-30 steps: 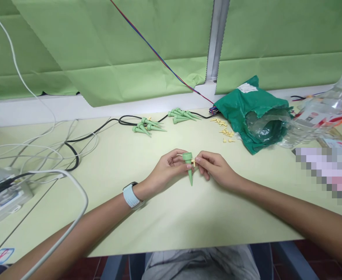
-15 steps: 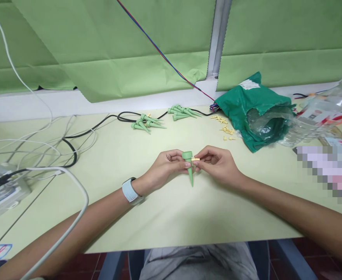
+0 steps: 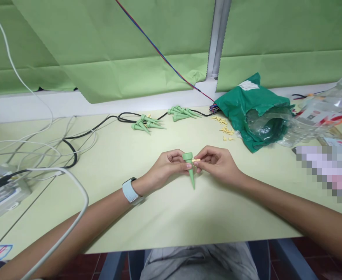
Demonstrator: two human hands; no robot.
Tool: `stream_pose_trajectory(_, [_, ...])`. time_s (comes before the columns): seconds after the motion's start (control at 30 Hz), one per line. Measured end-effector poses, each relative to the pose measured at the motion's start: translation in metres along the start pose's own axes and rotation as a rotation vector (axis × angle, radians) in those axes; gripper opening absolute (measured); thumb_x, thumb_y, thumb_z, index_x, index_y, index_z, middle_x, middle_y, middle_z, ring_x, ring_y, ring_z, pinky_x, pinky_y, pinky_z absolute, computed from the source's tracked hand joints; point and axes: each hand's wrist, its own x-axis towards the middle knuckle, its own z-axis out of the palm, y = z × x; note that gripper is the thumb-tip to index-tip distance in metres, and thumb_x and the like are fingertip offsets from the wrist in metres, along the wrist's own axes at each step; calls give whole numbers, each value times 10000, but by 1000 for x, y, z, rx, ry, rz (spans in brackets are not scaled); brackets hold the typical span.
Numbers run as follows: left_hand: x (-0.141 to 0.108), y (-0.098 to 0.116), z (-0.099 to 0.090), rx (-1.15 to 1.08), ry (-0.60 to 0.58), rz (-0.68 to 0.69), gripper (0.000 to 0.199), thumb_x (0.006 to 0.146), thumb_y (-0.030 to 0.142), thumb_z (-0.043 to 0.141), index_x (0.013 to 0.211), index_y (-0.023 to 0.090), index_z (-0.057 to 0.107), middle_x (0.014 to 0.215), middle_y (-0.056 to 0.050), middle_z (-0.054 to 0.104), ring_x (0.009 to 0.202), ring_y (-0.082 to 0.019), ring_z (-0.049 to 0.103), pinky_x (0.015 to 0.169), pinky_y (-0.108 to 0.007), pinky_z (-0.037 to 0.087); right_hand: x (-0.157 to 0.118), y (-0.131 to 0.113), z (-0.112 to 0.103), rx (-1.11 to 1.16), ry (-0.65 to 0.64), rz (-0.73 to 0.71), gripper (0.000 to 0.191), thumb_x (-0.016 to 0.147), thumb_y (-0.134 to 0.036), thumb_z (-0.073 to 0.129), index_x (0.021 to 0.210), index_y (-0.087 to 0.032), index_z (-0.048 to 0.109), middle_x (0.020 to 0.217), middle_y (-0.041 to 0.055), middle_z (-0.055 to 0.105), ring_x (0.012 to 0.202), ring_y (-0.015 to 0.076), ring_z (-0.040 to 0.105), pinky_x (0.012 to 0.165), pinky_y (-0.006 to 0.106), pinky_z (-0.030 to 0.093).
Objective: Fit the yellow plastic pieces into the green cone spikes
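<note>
left grip (image 3: 169, 165) clamps green spike (image 3: 191, 175), right grip (image 3: 221, 165) yellow peg (image 3: 197, 160); bottle label (image 3: 311, 115) illegible.

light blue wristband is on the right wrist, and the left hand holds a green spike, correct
Not quite: the head view shows the light blue wristband on the left wrist. The left hand does hold a green spike.

From the spike (image 3: 192, 180) in the left hand (image 3: 169, 165), the right hand (image 3: 219, 163) is at three o'clock; on the table (image 3: 153, 225), one spike cluster (image 3: 155, 125) lies at eleven, a second cluster (image 3: 182, 116) twelve, loose pegs (image 3: 227, 131) one, bag (image 3: 252, 100) two; bottle (image 3: 319, 116) beyond, perhaps touching it; cables (image 3: 75, 150) nine.
</note>
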Motion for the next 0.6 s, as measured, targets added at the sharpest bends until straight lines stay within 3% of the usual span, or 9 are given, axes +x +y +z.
stream_pose_trajectory(0.13, [0,4,-3,86,-1,58,272,796,289,815,1000,136,719,973,-99,728,897,-215,698,852,-376,568,2,2,-2,-24,-4,10,270,791,-396,815,884,-183,676,734,16,699,648,172,706,626,301,578])
stream_pose_trajectory(0.27, [10,9,-28,208,99,109,290,764,316,828,986,145,750,935,-82,735,859,-202,692,839,-350,569,3,9,-4,10,-97,51,361,849,-343,741,1169,-199,657,923,43,719,657,160,711,692,335,586])
stream_pose_trajectory(0.37, [21,18,-71,149,379,239,288,696,297,856,901,146,721,856,-52,725,775,-172,691,826,-334,581,3,11,-6,4,-122,77,473,861,-276,695,1317,-221,584,1029,57,705,672,151,716,745,352,577])
stream_pose_trajectory(0.47, [26,31,-125,146,685,356,358,653,232,851,953,166,668,848,-44,722,713,-176,706,806,-366,601,4,12,-9,0,-135,107,395,873,-252,658,1260,-208,596,987,46,695,686,154,714,758,345,558])
stream_pose_trajectory(0.6, [22,38,-183,311,962,314,316,693,255,808,932,175,617,861,-70,723,659,-187,708,741,-382,605,6,13,-11,10,-165,119,308,887,-253,633,1189,-199,611,915,31,697,701,158,707,751,330,538])
